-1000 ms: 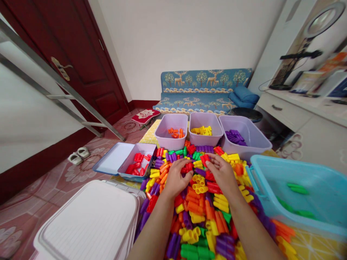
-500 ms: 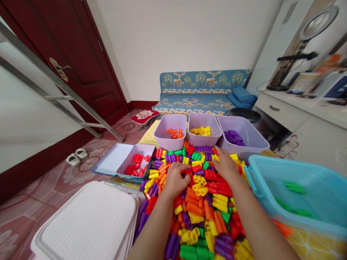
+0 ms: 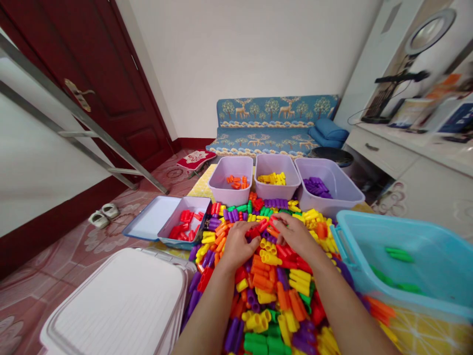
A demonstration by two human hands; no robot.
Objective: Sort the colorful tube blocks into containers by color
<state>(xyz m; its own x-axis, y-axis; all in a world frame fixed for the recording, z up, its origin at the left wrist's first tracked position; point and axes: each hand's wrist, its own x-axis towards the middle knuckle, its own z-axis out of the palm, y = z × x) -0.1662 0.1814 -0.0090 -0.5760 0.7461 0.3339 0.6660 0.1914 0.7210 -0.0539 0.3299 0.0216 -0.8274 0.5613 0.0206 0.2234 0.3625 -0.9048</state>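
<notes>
Both hands are over a wide heap of bullet-shaped plastic building pieces (image 3: 264, 281) in red, orange, yellow, green and purple, many joined in short rows. My left hand (image 3: 238, 242) is curled, thumb and fingers closed around red pieces (image 3: 254, 230) in the middle of the heap. Close by on the right, my right hand (image 3: 293, 235) is bent inward, its fingertips pinching at a red piece (image 3: 263, 225) beside the left hand's fingers. The fingers partly hide what each hand holds.
Behind the heap stand lilac bins with orange (image 3: 220, 190), yellow (image 3: 274, 191) and purple pieces (image 3: 317, 187). An open lidded box (image 3: 168, 235) with red pieces sits left, near white lids (image 3: 118, 301). At right is a turquoise tub (image 3: 406, 229) with green pieces.
My right hand has moved left and nearer to me, from the heap's far right side to beside the left hand. My left hand stays almost in place, with red pieces between the hands.
</notes>
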